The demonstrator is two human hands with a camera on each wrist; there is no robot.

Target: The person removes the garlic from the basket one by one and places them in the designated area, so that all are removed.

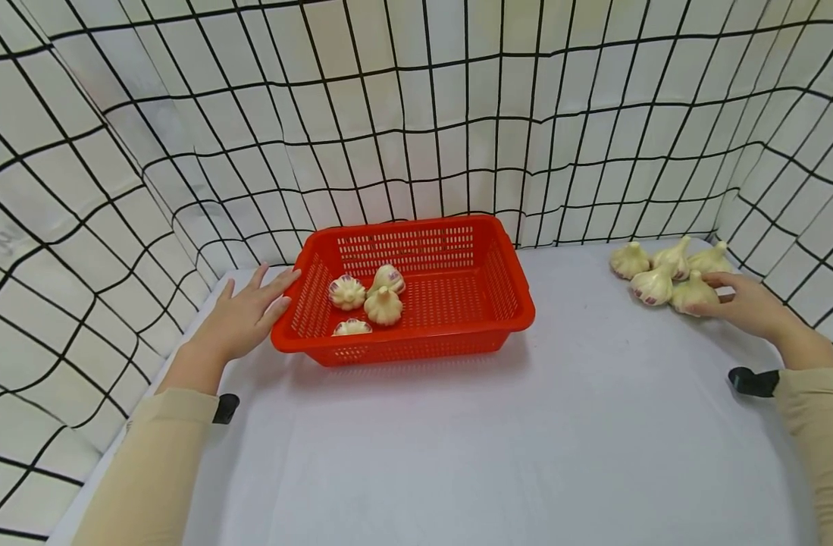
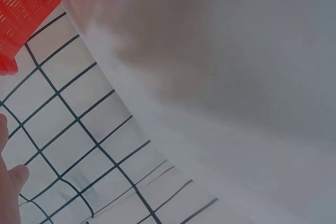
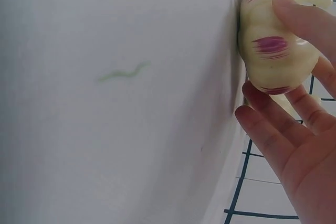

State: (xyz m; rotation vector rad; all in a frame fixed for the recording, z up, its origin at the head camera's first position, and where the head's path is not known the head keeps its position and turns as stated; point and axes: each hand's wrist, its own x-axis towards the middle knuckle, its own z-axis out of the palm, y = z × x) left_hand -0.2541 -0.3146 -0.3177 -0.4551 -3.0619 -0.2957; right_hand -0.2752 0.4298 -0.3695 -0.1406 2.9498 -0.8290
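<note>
My left hand (image 1: 241, 320) lies with spread, straight fingers at the left end of a red plastic basket (image 1: 416, 339), fingertips touching its rim. Several garlic bulbs (image 1: 383, 305) with purple streaks sit inside, in the basket's left half. Over at the far right, my right hand (image 1: 752, 307) holds the nearest garlic bulb (image 1: 693, 293) of a small cluster. In the right wrist view the thumb presses one side of this bulb (image 3: 281, 40), with fingers around the other side. Only part of the left hand (image 2: 9, 187) shows in the left wrist view.
Other garlic bulbs (image 1: 652, 286) lie touching one another beside the held one. Black netting (image 1: 467, 117) over pale panels walls in the back and both sides. A white cloth (image 1: 457, 447) covers the table. Dark straps show at both sleeve cuffs.
</note>
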